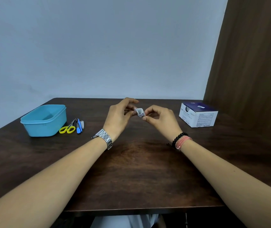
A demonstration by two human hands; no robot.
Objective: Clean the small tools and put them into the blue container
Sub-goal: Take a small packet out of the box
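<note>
Both hands [140, 115] pinch a small wipe packet [140, 112].
Tools [73, 126] lie uncleaned beside the empty blue container [44, 120], near the surface's left edge.

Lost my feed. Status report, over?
Left hand and right hand pinching small packet. Tools untouched beside blue container. Nothing in the way.

Light blue container [45, 122], yellow-handled scissors [67, 129], a blue-handled tool [78, 127], dark brown wood-grain tabletop [139, 170], white box [199, 116] with a navy top, pale grey wall [98, 46].
</note>
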